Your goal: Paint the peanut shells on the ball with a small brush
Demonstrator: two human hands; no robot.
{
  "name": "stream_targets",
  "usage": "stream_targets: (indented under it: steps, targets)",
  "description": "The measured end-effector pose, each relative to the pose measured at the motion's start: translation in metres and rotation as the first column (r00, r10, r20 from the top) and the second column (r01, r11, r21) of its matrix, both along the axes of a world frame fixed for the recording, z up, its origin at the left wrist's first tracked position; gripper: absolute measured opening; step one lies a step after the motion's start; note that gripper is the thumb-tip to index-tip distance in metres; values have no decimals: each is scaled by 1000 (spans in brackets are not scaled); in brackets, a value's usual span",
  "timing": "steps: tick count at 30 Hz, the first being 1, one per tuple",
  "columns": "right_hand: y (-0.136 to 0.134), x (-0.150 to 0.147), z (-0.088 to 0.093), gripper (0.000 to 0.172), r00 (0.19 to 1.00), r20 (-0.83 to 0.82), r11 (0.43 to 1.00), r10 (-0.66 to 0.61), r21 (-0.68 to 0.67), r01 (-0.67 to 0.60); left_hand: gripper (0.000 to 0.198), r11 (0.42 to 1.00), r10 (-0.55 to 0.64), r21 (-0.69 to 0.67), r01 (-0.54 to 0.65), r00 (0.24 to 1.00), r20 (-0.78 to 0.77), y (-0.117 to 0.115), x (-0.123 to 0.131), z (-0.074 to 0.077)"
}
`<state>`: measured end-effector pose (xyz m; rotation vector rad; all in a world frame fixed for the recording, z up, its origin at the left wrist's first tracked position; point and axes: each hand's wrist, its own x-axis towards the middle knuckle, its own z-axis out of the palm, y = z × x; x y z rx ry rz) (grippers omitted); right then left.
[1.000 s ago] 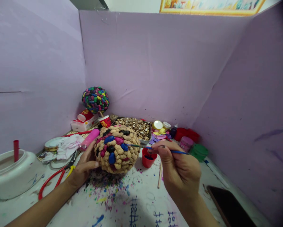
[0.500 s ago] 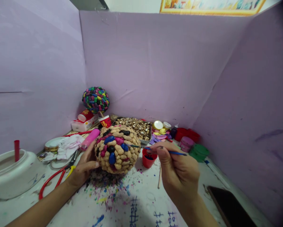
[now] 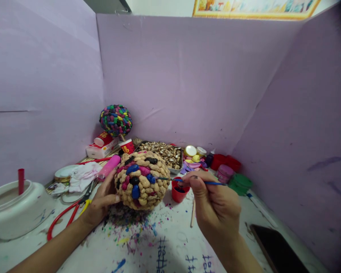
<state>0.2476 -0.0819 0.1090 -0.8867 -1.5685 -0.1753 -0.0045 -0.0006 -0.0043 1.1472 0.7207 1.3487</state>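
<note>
A ball covered in peanut shells (image 3: 142,180), some painted blue, pink and black, rests on the paint-spattered table (image 3: 147,242). My left hand (image 3: 100,203) cups its left side, fingers closed against it. My right hand (image 3: 214,208) pinches a thin blue paintbrush (image 3: 187,181); the brush tip touches the ball's right side, beside a blue shell. A small red paint cup (image 3: 178,190) stands just below the brush.
A fully painted shell ball (image 3: 116,120) stands at the back. A metal tray of shells (image 3: 164,151), paint pots and lids (image 3: 224,170), red-handled scissors (image 3: 70,212), a white cloth (image 3: 80,176), a white bowl (image 3: 13,206) and a dark phone (image 3: 275,250) lie around. Purple panels wall the space.
My right hand has drifted slightly left and down, bringing the brush tip along the ball's right side. The ball and my left hand have barely moved.
</note>
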Motion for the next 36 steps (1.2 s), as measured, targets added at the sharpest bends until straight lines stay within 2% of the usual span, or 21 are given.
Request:
stream_targets:
  steps: [11,21,27,32,36]
  targets:
    - [0,-1,0,16,999,-17,1000,-29,2,29,90,998,-49,37,49,999,14,-6,3,8]
    - [1,0,-4,17,998,-34,999,-49,-10,49,87,998,-37,42,36,999,16,-5,2,7]
    - [1,-1,-3,17,997,-71,1000,-24,-16,23,88,1000,-4,26,4,1000,-25,-3,0,4]
    - [1,-1,-4,17,994,-108,1000,2,-27,-5,88,999,-24,28,24,1000,-8,-3,-1,3]
    - [-1,-2,-2,15,999,-40,1000,-5,-20,4,91,999,-13,33,13,1000,-9,-1,0,1]
